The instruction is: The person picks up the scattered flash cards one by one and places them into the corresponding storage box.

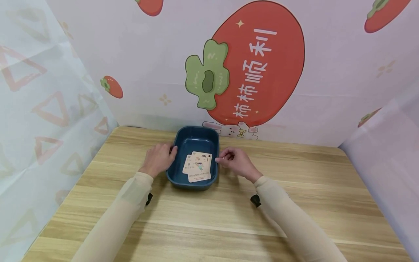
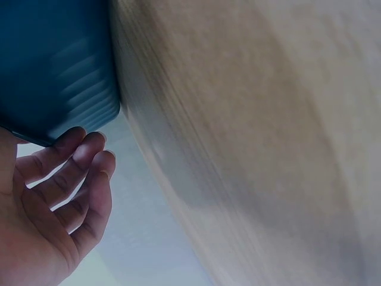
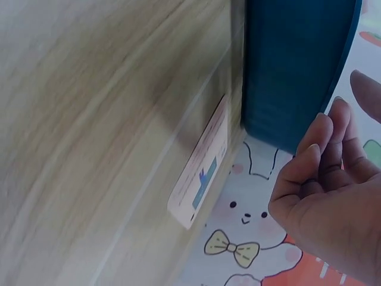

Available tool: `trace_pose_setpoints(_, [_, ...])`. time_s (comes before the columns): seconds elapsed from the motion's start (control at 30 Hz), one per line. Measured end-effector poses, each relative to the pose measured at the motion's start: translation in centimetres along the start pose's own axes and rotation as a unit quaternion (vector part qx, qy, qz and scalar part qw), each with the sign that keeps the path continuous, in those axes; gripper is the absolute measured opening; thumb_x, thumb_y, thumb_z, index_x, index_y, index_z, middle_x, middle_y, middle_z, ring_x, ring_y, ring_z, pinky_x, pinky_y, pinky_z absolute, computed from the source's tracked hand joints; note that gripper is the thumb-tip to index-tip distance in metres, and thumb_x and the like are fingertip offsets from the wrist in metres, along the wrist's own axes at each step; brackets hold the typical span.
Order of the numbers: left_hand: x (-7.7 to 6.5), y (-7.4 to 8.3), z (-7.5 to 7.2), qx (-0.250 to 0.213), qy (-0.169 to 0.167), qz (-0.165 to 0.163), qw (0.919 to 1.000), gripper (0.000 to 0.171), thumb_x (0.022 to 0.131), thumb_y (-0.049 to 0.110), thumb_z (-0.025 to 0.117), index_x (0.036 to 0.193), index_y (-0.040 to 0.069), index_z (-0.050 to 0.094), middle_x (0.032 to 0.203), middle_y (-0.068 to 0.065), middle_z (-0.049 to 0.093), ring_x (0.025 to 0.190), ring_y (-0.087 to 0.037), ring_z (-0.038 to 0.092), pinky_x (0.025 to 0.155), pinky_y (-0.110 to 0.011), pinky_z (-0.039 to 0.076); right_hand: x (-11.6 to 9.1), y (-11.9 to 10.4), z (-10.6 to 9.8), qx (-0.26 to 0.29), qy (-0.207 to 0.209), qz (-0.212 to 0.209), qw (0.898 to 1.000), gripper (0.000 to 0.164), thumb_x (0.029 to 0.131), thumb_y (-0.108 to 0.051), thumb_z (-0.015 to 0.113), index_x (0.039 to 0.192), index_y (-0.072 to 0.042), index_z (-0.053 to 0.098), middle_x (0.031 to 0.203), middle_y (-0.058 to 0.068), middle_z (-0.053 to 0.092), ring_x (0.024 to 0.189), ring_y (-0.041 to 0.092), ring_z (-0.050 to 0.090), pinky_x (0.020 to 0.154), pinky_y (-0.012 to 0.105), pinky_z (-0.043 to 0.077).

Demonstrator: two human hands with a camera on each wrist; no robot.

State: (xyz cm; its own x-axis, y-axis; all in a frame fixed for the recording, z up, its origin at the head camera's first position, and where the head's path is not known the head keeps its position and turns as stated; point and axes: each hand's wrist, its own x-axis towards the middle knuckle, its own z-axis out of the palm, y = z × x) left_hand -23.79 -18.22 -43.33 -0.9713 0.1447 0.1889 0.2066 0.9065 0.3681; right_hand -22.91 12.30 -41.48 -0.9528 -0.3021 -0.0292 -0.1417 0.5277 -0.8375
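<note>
A dark blue rectangular tray (image 1: 181,145) stands on the wooden table near its back edge. Inside it, toward the front, lie overlapping picture cards (image 1: 199,166); the top one reads "play badminton". My left hand (image 1: 159,159) grips the tray's left side, its thumb over the rim and its fingers (image 2: 77,179) bent against the outside. At the right rim, my right hand (image 1: 239,162) holds the edge between thumb and curled fingers (image 3: 333,140). Another card (image 3: 202,170) lies on the table beside the tray in the right wrist view, hidden by my right arm in the head view.
The wooden table (image 1: 196,222) extends on both sides and in front of the tray. Behind it rises a backdrop (image 1: 147,65) printed with persimmons and a rabbit. Another pale printed sheet (image 1: 29,127) hangs along the left side.
</note>
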Motion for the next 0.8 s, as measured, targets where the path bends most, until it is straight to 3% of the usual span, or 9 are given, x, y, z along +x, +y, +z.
trace_pose_setpoints(0.57, [0.0,0.1,-0.1,0.002,0.001,0.006,1.0,0.031,0.106,0.028,0.05,0.093,0.004,0.066,0.066,-0.004,0.055,0.058,-0.023,0.054,0.05,-0.035,0.042,-0.2,2.2,-2.8,-0.046,0.015,-0.013,0.999,0.023,0.091,-0.018,0.079,0.101,-0.001,0.067,0.087,0.008,0.063,0.076,0.022,0.056,0.068,0.032,0.049])
trace_pose_setpoints(0.8, [-0.1,0.1,-0.1,0.002,0.002,0.007,1.0,0.031,0.106,0.027,0.05,0.09,0.005,0.065,0.066,-0.004,0.054,0.057,-0.023,0.054,0.05,-0.035,0.041,-0.1,3.4,-3.7,-0.065,0.012,0.012,0.998,0.03,0.09,-0.017,0.079,0.108,0.002,0.065,0.09,0.01,0.063,0.078,0.024,0.055,0.067,0.033,0.048])
